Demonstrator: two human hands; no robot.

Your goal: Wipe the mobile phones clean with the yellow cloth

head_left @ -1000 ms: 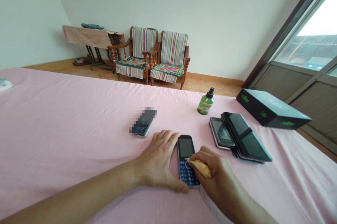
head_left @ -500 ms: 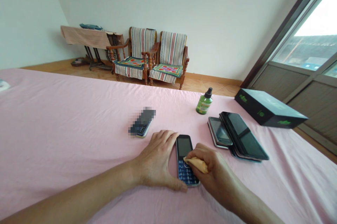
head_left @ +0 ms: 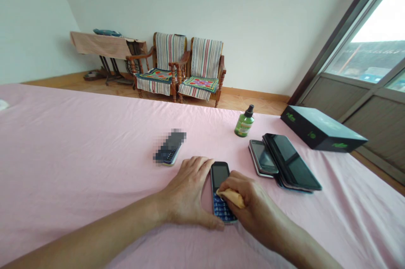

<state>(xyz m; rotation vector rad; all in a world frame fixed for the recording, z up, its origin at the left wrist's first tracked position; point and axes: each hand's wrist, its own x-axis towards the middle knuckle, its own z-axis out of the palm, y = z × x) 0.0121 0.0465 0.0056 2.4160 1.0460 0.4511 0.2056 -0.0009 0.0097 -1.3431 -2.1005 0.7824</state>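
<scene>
We've got a keypad phone (head_left: 220, 175) on the pink sheet (head_left: 95, 142), top pointing away, open sheet to its left. Our left hand (head_left: 186, 195) cups it, half open; our right hand (head_left: 249, 210) pinches a yellow cloth (head_left: 230, 198) on the keys. Also one blurred phone (head_left: 170, 146), one silver-edged phone (head_left: 262, 158), one black stack (head_left: 291, 161), one green bottle (head_left: 244, 123), one black box (head_left: 322, 134).

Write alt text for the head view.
A person's right hand presses a folded yellow cloth onto the keypad of a black-and-blue candybar phone lying on a pink sheet, the left hand cupped beside it. Nearby lie another keypad phone, dark smartphones, a green spray bottle and a black box.
</scene>
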